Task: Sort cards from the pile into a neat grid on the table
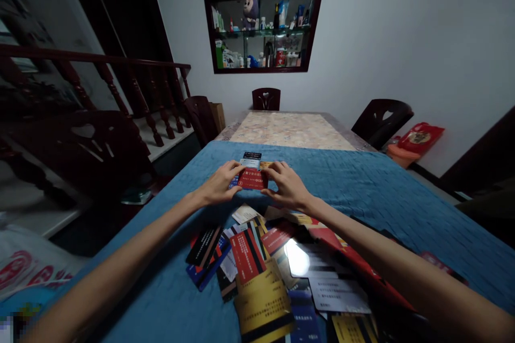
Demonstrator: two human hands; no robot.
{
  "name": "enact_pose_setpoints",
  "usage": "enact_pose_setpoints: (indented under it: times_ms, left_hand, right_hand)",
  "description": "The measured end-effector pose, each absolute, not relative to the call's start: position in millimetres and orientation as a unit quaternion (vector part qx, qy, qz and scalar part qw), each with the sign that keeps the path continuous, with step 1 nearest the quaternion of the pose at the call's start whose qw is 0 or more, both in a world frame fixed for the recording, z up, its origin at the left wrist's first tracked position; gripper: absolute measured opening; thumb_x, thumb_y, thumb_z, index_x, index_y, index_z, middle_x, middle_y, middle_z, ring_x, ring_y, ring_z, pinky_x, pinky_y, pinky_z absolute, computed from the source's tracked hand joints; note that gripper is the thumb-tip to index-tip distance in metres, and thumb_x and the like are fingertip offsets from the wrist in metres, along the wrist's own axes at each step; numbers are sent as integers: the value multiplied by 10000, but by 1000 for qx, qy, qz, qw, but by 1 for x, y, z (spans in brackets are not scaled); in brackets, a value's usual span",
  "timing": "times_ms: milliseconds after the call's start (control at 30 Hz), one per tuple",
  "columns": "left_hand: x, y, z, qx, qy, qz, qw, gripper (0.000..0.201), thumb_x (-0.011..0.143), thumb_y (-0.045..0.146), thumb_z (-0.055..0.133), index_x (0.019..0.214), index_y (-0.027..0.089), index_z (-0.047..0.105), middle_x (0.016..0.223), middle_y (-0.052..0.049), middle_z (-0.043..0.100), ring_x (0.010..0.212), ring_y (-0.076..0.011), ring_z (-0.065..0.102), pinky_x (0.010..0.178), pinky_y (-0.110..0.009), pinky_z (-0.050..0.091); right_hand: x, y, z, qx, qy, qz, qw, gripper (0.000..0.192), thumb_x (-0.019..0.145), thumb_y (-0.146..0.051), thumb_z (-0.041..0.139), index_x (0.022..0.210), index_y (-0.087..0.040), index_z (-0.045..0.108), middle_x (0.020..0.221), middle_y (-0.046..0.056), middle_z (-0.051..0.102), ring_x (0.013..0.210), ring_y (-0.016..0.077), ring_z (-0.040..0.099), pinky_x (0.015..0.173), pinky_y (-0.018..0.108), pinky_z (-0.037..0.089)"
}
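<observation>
A red card [252, 178] with white print is held by its two sides between my hands, just above the blue cloth. My left hand [219, 184] pinches its left edge between thumb and fingers, and my right hand [287, 187] does likewise at the right edge. Behind it, a dark card [252, 155], a light blue card [250, 163] and an orange-yellow card [265, 164] lie close together; part of a blue card [233, 182] shows by my left fingers. Nearer me spreads a loose overlapping pile with a gold card [263, 300], a red striped card [246, 254] and a white card [341, 296].
A wrinkled blue cloth [169, 262] covers the near part of the table; its patterned far end [285, 128] is uncovered. Dark chairs [266, 99] stand around it. To the left runs a wooden railing [100, 59], and a red bag [422, 141] sits at the right wall.
</observation>
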State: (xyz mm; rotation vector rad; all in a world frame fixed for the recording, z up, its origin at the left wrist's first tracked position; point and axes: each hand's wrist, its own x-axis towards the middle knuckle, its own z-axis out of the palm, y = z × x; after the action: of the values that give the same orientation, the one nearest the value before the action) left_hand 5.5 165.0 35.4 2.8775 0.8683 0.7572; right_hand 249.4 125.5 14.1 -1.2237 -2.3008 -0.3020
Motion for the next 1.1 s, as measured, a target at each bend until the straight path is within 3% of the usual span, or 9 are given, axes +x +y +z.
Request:
enact_pose_setpoints:
  times_ms: [167,367,667,900,1100]
  left_hand:
    - [3,190,36,924,302,233,29,475,774,177,650,1242,148,575,1175,-120,575,1096,-265,569,996,-414,474]
    - [-2,228,27,919,328,208,65,467,755,219,675,1212,152,609,1150,-100,590,1069,-255,590,980,-404,481]
    - [-2,260,16,910,363,182,82,481,705,239,659,1173,128,648,1137,-100,619,1027,-256,616,938,-363,492]
    - [4,275,13,911,377,144,85,384,687,212,616,1050,117,695,1039,-86,679,953,-253,625,803,-306,510]
    - [9,283,10,907,395,106,95,393,649,216,603,1012,110,712,991,-87,702,946,-273,630,842,-324,488]
  right_hand:
    - [243,150,16,-471,-845,-89,239,451,787,-357,735,1178,-182,595,1122,110,591,999,253,486,809,355,433]
    - [236,179,12,-488,-840,-42,234,245,824,-329,708,1033,-209,665,1107,90,610,1018,241,495,827,340,417]
    - [230,209,2,-532,-826,3,186,289,838,-320,685,1109,-222,692,1199,98,624,1064,255,503,848,349,408]
    - [222,217,-1,-564,-815,-6,135,299,864,-318,622,1134,-215,702,1206,105,643,1101,289,509,817,339,401]
    - [219,225,-4,-585,-805,-5,101,300,846,-331,596,1098,-220,716,1198,105,662,1100,304,519,788,329,409]
